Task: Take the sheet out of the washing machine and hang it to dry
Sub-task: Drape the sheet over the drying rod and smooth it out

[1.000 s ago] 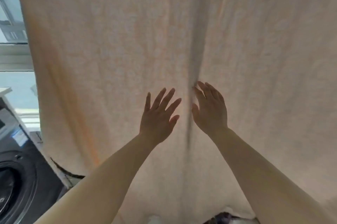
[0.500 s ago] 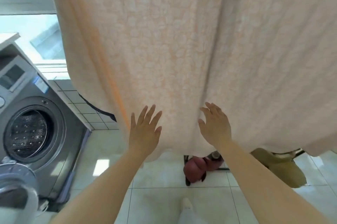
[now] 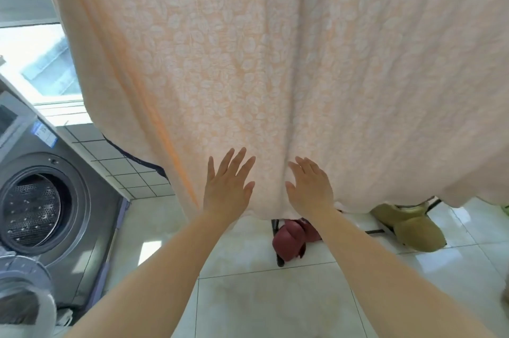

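A pale peach sheet [image 3: 248, 62] with a white leaf print hangs in front of me and fills most of the view; its top and what it hangs on are out of sight. My left hand [image 3: 227, 186] lies flat against its lower part, fingers spread, holding nothing. My right hand [image 3: 311, 189] rests flat on the sheet too, just right of a vertical fold. The sheet's bottom hem hangs just below both hands. At the left stands the grey washing machine [image 3: 91, 200], its round door [image 3: 24, 293] swung open and its drum looking empty.
A dark red slipper [image 3: 289, 238] and an olive slipper [image 3: 410, 224] lie on the glossy tiled floor under the sheet, beside black rack legs [image 3: 275, 238]. A tiled wall base and a bright window [image 3: 35, 62] stand behind the machine.
Both hands have slid down the sheet from its middle to near the hem. My view has tipped downward, so the floor, slippers and washing machine drum have come into sight.
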